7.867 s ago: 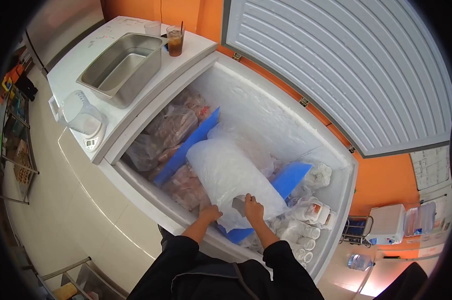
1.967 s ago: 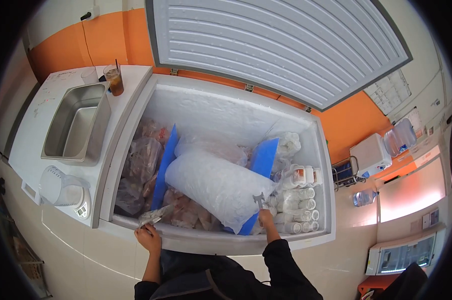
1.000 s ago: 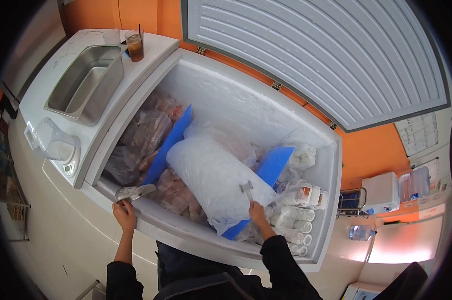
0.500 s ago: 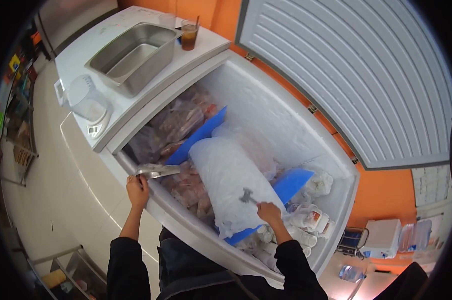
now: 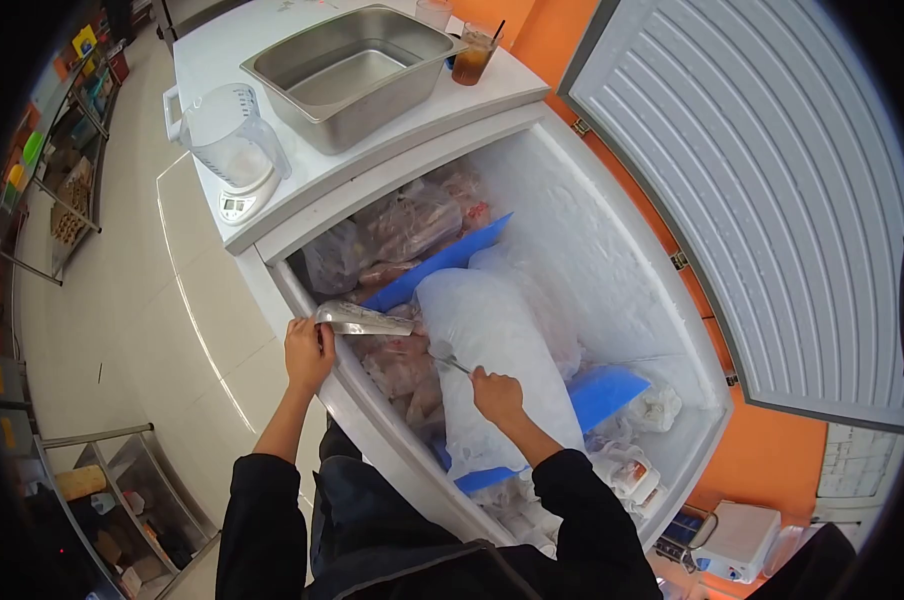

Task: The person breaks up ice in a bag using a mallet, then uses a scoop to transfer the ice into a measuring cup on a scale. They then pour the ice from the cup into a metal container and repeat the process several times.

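Over the open chest freezer [image 5: 612, 250], your right hand [image 5: 496, 394] has its fingers clamped on a small mallet [image 5: 446, 356] against the ice bag [image 5: 497, 350], whose long axis runs away from you; your left hand [image 5: 308, 352] grips a metal scoop [image 5: 362, 320] at the rim.

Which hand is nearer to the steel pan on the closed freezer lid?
Left. The left hand grips a metal scoop at the freezer's front rim, below the steel pan. The right hand is farther, over the big ice bag, holding a small hammer.
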A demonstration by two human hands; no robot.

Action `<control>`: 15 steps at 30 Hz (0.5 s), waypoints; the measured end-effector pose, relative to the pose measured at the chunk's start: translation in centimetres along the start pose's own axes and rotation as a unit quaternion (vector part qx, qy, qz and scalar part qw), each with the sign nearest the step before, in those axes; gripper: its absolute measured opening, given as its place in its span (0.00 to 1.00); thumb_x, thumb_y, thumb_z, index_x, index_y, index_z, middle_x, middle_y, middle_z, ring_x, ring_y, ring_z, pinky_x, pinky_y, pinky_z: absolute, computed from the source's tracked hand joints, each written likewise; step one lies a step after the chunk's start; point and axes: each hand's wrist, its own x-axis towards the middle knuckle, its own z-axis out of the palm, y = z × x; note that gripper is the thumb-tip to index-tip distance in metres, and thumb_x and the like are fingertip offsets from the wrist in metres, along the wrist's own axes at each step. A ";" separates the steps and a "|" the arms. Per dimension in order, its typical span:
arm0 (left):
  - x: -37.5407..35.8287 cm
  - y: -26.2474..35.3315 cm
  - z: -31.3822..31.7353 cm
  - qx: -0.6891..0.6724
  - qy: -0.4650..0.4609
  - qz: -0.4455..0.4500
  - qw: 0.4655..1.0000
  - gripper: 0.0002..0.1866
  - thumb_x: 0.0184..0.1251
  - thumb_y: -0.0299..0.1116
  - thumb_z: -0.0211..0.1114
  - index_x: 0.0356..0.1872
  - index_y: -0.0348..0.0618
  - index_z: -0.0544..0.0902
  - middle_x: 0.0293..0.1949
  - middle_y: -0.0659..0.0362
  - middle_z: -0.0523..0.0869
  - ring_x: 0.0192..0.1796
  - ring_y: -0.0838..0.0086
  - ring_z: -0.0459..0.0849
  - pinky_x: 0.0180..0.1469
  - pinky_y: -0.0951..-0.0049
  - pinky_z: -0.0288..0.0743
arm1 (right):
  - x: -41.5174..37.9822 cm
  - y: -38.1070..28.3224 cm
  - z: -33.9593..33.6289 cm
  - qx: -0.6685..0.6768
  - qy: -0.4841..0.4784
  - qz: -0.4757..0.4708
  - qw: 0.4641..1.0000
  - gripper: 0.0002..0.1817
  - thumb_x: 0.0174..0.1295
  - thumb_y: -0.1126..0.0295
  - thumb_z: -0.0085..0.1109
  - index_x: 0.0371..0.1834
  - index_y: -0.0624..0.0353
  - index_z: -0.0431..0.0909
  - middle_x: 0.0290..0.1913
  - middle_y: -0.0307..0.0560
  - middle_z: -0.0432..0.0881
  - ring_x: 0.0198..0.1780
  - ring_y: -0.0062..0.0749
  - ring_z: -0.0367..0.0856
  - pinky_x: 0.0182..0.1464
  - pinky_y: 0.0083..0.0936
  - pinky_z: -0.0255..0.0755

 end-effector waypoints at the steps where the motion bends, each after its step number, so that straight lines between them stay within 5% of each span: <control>1: 0.0 0.0 0.0 -0.004 -0.004 -0.007 1.000 0.06 0.54 0.25 0.55 0.20 0.37 0.72 0.16 0.51 0.73 0.25 0.56 0.71 0.35 0.61 0.65 | 0.0 1.0 2.2 -0.008 0.015 -0.032 0.999 0.14 0.62 0.60 0.43 0.34 0.59 0.75 0.29 0.52 0.80 0.32 0.42 0.81 0.32 0.37 0.74; 3: 0.0 0.1 -0.1 -0.013 -0.010 -0.020 1.000 0.05 0.54 0.25 0.54 0.20 0.37 0.72 0.16 0.52 0.72 0.25 0.57 0.71 0.35 0.61 0.65 | 0.1 4.3 8.8 -0.025 0.047 -0.097 0.994 0.15 0.63 0.60 0.43 0.32 0.59 0.74 0.25 0.51 0.80 0.29 0.43 0.81 0.29 0.37 0.74; 6: 0.0 -0.2 0.1 -0.012 0.017 0.015 1.000 0.05 0.53 0.25 0.54 0.20 0.36 0.72 0.15 0.52 0.72 0.24 0.57 0.71 0.35 0.61 0.65 | 0.9 3.8 6.3 -0.094 -0.112 -0.071 0.987 0.14 0.63 0.62 0.41 0.35 0.59 0.73 0.25 0.52 0.80 0.29 0.43 0.81 0.29 0.38 0.73; 10: 0.0 -0.2 0.2 -0.014 0.001 -0.010 1.000 0.05 0.53 0.25 0.54 0.20 0.37 0.72 0.15 0.51 0.72 0.25 0.56 0.71 0.36 0.60 0.65 | 0.9 -1.2 0.2 0.012 -0.046 -0.002 0.999 0.14 0.63 0.62 0.40 0.39 0.56 0.75 0.37 0.52 0.80 0.38 0.44 0.81 0.38 0.39 0.74; 15: -0.2 -0.6 0.1 -0.016 -0.005 -0.001 1.000 0.06 0.53 0.25 0.55 0.19 0.36 0.71 0.15 0.51 0.71 0.24 0.55 0.70 0.35 0.60 0.65 | -0.6 2.4 7.5 -0.034 -0.158 -0.051 0.986 0.18 0.65 0.58 0.37 0.40 0.54 0.77 0.38 0.51 0.80 0.41 0.44 0.80 0.41 0.42 0.73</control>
